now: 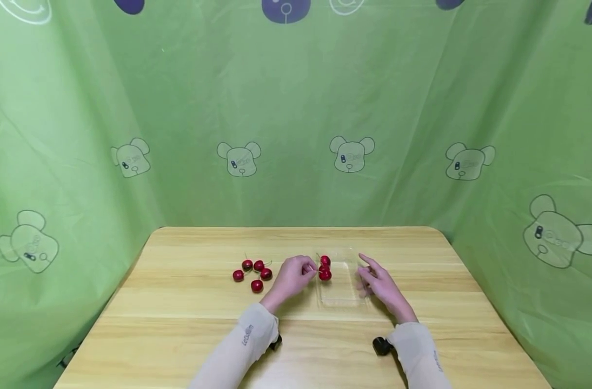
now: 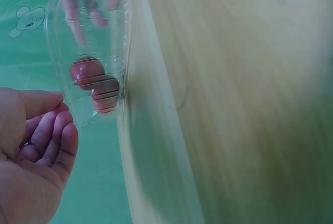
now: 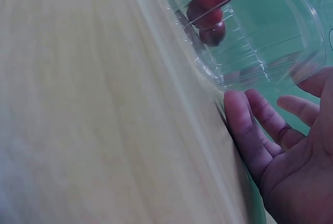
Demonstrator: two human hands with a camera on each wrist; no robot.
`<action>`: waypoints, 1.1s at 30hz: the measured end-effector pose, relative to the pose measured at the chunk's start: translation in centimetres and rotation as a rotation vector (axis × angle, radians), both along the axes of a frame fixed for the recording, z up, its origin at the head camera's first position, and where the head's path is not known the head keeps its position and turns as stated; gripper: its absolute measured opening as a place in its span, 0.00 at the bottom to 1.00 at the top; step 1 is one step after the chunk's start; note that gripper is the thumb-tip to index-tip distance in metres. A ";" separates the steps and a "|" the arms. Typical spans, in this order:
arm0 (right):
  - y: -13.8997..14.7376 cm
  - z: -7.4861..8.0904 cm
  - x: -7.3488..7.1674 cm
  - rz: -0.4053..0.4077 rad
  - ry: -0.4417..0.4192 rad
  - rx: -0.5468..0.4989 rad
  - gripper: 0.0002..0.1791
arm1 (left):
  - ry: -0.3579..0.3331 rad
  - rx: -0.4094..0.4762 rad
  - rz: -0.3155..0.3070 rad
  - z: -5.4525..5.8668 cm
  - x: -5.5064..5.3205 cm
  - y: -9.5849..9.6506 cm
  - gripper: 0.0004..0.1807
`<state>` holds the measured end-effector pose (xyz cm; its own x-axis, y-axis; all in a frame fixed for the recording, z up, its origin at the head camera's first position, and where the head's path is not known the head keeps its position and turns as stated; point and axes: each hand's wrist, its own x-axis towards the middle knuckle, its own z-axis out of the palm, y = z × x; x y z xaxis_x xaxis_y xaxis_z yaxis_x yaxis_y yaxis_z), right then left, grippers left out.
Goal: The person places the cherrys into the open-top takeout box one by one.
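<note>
My left hand [image 1: 292, 276] is at the left wall of a clear plastic container [image 1: 343, 297]. Its thumb and forefinger meet at the tips, apparently on the thin stem of a cherry [image 1: 326, 275] over the container's left side; the stem is hard to make out. More cherries [image 3: 212, 34] lie inside, close together. In the left wrist view the other fingers of the left hand [image 2: 34, 151] are curled. My right hand [image 1: 380, 283] is at the container's right wall, fingers loosely spread and touching or very near it.
Several cherries with stems [image 1: 257, 285] lie in a loose group on the wooden table [image 1: 179, 324], left of the left hand. A green patterned curtain [image 1: 296, 200] encloses the table's back and sides. Dark wrist devices [image 1: 382, 346] show at the sleeves.
</note>
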<state>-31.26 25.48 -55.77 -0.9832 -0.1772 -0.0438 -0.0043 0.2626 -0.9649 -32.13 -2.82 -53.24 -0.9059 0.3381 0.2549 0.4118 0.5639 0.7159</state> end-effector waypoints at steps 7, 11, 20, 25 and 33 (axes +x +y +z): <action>0.0 -0.3 -0.1 0.007 0.019 0.027 0.36 | -0.007 -0.021 0.005 0.0 -0.1 0.2 0.03; 0.0 -0.1 -0.2 -0.003 0.001 0.030 0.36 | -0.002 -0.019 0.008 0.0 -0.1 0.4 0.03; -0.6 2.4 1.1 0.015 -0.031 0.000 0.34 | -0.009 0.002 0.005 -0.2 0.1 0.5 0.03; -0.8 3.1 1.7 0.026 -0.027 -0.008 0.34 | 0.013 -0.006 -0.001 -0.4 0.0 0.5 0.03; -0.4 2.0 0.8 0.025 -0.032 -0.001 0.33 | 0.032 -0.005 0.007 -0.4 0.0 0.5 0.04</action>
<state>-30.48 25.07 -53.79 -0.9766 -0.2016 -0.0748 0.0198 0.2620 -0.9649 -32.12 -2.31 -53.66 -0.8996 0.3334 0.2822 0.4307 0.5699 0.6997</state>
